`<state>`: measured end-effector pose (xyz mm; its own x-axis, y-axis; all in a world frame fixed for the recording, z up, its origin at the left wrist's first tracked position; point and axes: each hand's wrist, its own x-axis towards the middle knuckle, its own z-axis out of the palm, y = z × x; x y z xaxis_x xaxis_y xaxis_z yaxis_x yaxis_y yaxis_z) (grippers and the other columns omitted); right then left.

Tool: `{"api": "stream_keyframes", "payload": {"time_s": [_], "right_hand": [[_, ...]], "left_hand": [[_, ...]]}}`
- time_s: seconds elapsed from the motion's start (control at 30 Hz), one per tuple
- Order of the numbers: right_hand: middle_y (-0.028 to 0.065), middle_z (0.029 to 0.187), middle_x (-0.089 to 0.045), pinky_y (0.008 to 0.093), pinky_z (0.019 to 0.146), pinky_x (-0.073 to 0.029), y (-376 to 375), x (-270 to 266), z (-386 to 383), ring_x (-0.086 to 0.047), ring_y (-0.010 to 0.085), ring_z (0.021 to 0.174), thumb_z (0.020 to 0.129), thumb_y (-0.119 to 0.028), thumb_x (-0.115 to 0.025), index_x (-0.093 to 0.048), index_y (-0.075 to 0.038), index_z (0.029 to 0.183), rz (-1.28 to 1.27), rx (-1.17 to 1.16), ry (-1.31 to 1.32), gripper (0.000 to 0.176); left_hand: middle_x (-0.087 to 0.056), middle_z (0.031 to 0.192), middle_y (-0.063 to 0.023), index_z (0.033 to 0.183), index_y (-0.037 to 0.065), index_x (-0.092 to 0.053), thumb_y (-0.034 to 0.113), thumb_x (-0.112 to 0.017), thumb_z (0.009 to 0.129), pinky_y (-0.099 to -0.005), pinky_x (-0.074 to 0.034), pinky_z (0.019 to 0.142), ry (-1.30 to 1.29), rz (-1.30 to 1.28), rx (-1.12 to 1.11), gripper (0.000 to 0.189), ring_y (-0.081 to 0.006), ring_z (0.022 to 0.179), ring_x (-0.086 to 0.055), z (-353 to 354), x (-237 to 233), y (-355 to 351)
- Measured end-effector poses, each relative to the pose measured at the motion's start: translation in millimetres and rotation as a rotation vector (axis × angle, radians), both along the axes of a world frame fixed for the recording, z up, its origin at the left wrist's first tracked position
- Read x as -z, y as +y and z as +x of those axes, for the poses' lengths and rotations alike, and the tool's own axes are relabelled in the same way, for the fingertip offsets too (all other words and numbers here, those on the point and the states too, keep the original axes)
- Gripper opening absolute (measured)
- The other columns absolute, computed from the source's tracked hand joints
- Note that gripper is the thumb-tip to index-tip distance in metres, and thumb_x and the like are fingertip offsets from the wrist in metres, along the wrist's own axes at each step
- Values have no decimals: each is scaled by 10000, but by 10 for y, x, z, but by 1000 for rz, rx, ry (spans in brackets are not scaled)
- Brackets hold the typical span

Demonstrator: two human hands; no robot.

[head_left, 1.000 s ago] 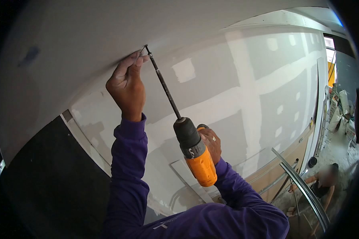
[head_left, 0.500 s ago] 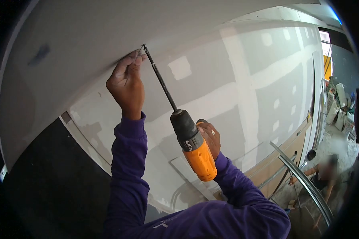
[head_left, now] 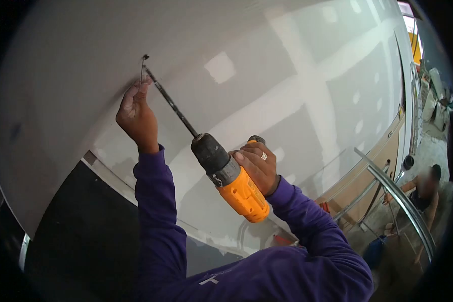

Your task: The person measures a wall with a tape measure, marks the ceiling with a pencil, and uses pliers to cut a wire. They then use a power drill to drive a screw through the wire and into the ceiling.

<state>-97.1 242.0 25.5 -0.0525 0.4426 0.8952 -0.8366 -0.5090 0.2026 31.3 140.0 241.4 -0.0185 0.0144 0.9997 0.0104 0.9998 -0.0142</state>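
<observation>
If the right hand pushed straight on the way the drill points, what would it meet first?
The drill in the right hand aims its bit up-left; the tip would likely meet the white board first, close by the left hand, though depth is unclear.

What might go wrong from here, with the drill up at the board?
1. The left hand has its fingertips pinched at the long bit just under its tip. If the drill spins, they may get caught or nicked.
2. The bit is thin and meets the board at a slant, so it may skid off.
3. Only the right hand holds the drill. A person sits lower right, so a drop might land near them.
</observation>
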Motion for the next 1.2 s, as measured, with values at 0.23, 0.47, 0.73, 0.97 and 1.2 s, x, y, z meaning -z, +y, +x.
{"api": "stream_keyframes", "payload": {"time_s": [0.23,0.47,0.73,0.97,1.2], "right_hand": [[126,931,-684,377,646,-533,193,541,27,-629,250,722,737,-91,-710,-585,27,1167,95,-135,-52,463],[135,939,-687,385,659,-529,60,1036,-294,-626,254,743,775,-78,-703,-547,13,1174,189,-245,-38,438],[116,921,-683,382,662,-531,-304,1200,-862,-631,242,718,823,-92,-688,-515,-18,1217,276,-521,-45,437],[90,925,-697,385,684,-551,-694,1224,-1003,-645,233,722,859,-98,-669,-538,-56,1222,471,-726,55,388],[94,934,-692,385,671,-556,-1054,1301,-1014,-657,238,752,862,-98,-667,-548,-53,1200,432,-924,103,361]], "left_hand": [[-723,953,-128,970,-92,-697,118,-644,928,-303,-542,853,-20,-123,-370,220,-196,970,-683,7,26,-424],[-709,905,-160,958,-116,-667,2,-694,865,-280,-603,757,176,-65,-213,153,-217,805,-703,-585,89,-626],[-706,825,-204,871,-143,-611,-19,-721,837,-274,-617,703,422,-185,-322,170,-224,743,-718,-1170,23,-541],[-695,794,-216,842,-154,-582,-28,-742,805,-295,-632,655,436,-349,-490,207,-242,686,-713,-1078,-55,-614],[-674,816,-229,858,-152,-572,-9,-726,826,-336,-646,670,417,-260,-500,213,-263,701,-710,-1068,48,-846]]}}
